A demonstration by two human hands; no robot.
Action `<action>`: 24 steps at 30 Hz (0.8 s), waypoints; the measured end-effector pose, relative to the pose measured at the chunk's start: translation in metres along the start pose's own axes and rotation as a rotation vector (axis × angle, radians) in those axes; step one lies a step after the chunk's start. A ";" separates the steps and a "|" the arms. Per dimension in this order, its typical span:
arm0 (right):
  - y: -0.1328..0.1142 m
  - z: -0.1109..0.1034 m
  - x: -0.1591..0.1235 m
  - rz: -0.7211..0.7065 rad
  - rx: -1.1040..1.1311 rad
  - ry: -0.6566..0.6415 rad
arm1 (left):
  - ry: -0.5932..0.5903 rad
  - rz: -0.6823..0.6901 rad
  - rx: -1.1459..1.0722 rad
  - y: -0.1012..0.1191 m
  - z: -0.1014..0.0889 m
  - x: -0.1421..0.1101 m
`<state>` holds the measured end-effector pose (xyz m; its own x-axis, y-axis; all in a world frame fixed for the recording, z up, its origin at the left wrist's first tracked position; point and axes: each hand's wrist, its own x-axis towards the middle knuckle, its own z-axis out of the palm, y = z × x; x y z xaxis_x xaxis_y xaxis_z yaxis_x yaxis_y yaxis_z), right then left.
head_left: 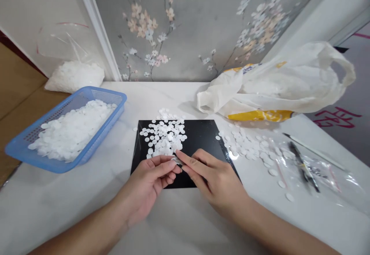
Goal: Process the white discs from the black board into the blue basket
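A black mat (202,137) lies on the white table, with a pile of small white round discs (164,135) on its left half. My left hand (150,185) is curled at the mat's near edge, fingertips pinching a small disc (175,160). My right hand (214,174) rests on the mat beside it, forefinger stretched out to touch the same disc and the other fingers folded. The two hands meet fingertip to fingertip just below the pile.
A blue plastic basket (26,143) full of white discs stands at the left. A clear bag of discs (75,75) leans at the wall. A white and yellow plastic bag (277,89) lies at the right, with loose discs (248,145), clear sleeves and a dark pen (303,166) before it.
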<state>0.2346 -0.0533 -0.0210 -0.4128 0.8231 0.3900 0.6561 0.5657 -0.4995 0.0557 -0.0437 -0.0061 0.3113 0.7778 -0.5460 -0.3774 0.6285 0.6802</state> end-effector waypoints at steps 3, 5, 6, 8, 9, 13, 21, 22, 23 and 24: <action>0.000 0.000 0.000 -0.008 0.003 0.010 | -0.017 0.001 0.017 -0.001 -0.001 0.000; -0.001 0.000 0.000 -0.010 0.002 0.010 | -0.020 -0.005 0.017 -0.001 -0.001 -0.001; -0.001 0.000 0.000 -0.009 0.001 0.007 | -0.022 -0.008 0.014 0.000 -0.001 -0.002; -0.001 -0.001 0.000 -0.002 -0.005 0.000 | -0.028 -0.013 0.008 0.000 0.000 -0.002; -0.002 -0.001 0.000 0.001 -0.009 -0.003 | -0.031 -0.014 0.010 0.000 0.000 -0.003; -0.001 -0.001 -0.001 -0.005 -0.016 0.003 | -0.035 -0.017 0.033 0.002 0.000 -0.002; 0.000 -0.003 -0.002 -0.009 -0.026 0.000 | -0.042 -0.033 0.090 0.005 -0.001 -0.002; 0.000 -0.003 -0.002 -0.008 -0.020 -0.005 | -0.047 -0.034 0.098 0.005 -0.001 -0.003; 0.000 -0.003 -0.001 -0.003 -0.005 -0.005 | -0.052 -0.033 0.113 0.005 -0.001 -0.003; 0.000 -0.004 -0.001 0.010 0.021 -0.005 | -0.057 -0.024 0.141 0.005 -0.002 -0.003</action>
<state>0.2372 -0.0543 -0.0185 -0.4095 0.8291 0.3807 0.6469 0.5581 -0.5196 0.0512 -0.0426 -0.0015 0.3689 0.7585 -0.5372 -0.2442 0.6368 0.7313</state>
